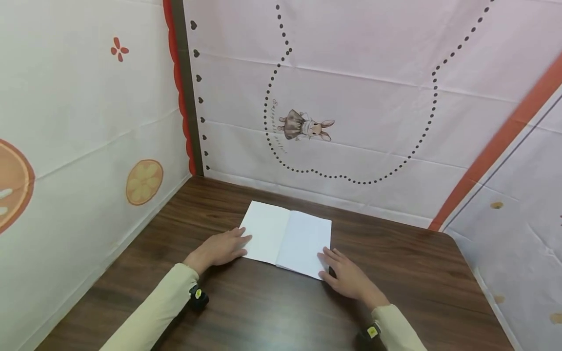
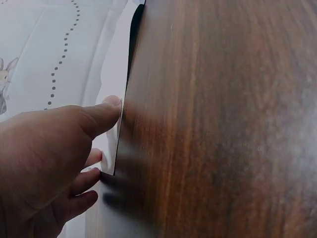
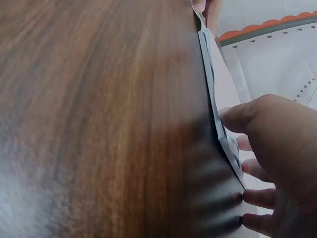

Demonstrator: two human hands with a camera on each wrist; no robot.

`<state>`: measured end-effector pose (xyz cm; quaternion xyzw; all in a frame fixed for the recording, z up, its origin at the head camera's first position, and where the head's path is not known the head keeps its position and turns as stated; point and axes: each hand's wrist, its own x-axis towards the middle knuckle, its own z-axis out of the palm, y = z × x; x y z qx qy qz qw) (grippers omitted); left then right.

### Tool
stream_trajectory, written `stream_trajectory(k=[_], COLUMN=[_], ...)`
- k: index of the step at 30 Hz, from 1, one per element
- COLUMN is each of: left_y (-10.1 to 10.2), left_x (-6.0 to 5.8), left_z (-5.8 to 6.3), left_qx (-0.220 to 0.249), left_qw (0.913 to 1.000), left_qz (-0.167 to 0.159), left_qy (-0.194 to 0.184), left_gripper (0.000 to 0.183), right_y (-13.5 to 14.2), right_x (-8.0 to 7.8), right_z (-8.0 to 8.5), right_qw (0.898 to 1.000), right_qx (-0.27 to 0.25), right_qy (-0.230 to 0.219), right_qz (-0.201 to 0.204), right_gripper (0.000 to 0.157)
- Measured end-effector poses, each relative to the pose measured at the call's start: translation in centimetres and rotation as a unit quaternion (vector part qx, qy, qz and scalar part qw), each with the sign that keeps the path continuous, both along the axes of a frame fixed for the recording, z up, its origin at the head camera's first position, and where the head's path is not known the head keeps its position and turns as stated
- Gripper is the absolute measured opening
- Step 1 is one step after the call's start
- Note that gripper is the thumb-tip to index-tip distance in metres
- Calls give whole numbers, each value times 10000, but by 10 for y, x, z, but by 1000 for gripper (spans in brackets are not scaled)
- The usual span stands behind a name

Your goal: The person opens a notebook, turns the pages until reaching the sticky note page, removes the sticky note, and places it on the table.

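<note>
An open notebook (image 1: 265,234) with blank white pages lies on the brown table. My left hand (image 1: 223,246) rests at its left edge, fingers spread and their tips on the page. In the left wrist view the thumb (image 2: 106,114) lies on the near corner of the notebook (image 2: 113,64). At the right page's outer edge is my right hand (image 1: 347,274), its fingers relaxed and its tips touching the paper. The right wrist view shows that thumb (image 3: 242,116) against the near edge of the pages (image 3: 210,74), with the other fingers beyond the side edge.
A wood-grain table (image 1: 263,312) carries the notebook. White printed cloth (image 1: 360,117) hangs behind it, and more cloth (image 1: 88,112) hangs along the left side. Each sleeve has a dark wrist camera (image 1: 199,298) strapped on.
</note>
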<state>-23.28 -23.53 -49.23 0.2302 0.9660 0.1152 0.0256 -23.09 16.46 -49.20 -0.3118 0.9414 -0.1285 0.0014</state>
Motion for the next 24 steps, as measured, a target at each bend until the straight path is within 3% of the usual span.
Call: stream_trajectory(k=[11,24], left_y=[-9,-3], left_x=[1,-2], left_z=[-2,-5], left_qx=[207,328], left_qw=[9998,9994], left_qz=[71,-17], left_qy=[-16,-54], left_gripper=[54,54], right_y=[0,1], right_x=[-8,-8], right_z=[3,3], right_qw=[9993,9992], right_qx=[-187,-341], right_qy=[-232,68], right_qz=[239,-215], right_gripper=[58,49])
